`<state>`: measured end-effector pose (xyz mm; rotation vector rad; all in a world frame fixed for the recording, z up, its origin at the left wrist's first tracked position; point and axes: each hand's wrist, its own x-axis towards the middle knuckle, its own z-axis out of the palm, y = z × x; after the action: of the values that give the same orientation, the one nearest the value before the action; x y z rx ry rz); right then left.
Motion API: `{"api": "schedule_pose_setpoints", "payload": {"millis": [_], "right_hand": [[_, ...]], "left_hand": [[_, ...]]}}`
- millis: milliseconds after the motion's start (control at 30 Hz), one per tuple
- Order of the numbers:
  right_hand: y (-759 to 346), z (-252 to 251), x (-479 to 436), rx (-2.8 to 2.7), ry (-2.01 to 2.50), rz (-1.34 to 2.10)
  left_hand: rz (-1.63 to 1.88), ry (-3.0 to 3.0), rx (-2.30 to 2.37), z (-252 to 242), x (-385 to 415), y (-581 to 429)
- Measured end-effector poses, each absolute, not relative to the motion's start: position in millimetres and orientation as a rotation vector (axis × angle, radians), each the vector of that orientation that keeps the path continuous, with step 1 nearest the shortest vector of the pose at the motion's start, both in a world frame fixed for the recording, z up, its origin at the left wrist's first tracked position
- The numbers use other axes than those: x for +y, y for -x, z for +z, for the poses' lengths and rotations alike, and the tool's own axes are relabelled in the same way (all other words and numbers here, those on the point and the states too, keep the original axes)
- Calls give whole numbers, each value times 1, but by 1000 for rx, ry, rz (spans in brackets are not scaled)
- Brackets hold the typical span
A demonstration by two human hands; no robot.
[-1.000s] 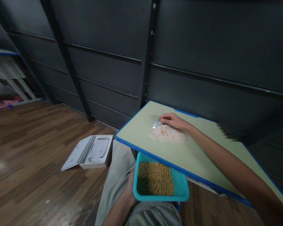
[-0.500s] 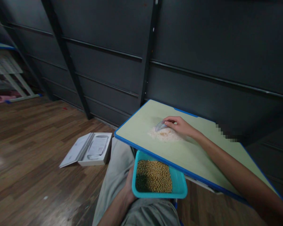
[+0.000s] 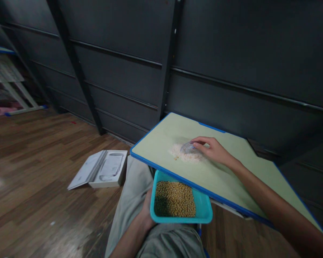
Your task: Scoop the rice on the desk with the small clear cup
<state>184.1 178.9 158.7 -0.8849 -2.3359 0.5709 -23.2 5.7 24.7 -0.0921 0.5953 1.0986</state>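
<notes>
My right hand (image 3: 214, 149) rests on the pale green desk (image 3: 220, 175) and grips a small metal spoon (image 3: 187, 147), its bowl lying on a small white heap of rice (image 3: 184, 154) with a few yellow beans in it. Below the desk's blue front edge, my left hand (image 3: 146, 212) holds a turquoise tray (image 3: 204, 208) filled with yellow soybeans (image 3: 174, 203), resting on my lap.
An open white box (image 3: 102, 172) lies on the wooden floor to the left. A dark panelled wall with a slanted post runs behind the desk. White frames and pink items stand at the far left.
My right hand has drawn the spoon through the rice towards the desk's front edge, and the heap looks smaller. The tray stays held in my lap.
</notes>
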Motion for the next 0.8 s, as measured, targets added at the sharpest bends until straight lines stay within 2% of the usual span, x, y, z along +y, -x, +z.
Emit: {"api": "schedule_pose_setpoints", "payload": {"millis": [233, 800], "right_hand": [[-180, 149, 164, -2027, 1006, 436], [-174, 136, 152, -2001, 1075, 164]], "left_hand": [[1104, 51, 780, 24, 5, 27], [1198, 71, 772, 0, 15, 46]]}}
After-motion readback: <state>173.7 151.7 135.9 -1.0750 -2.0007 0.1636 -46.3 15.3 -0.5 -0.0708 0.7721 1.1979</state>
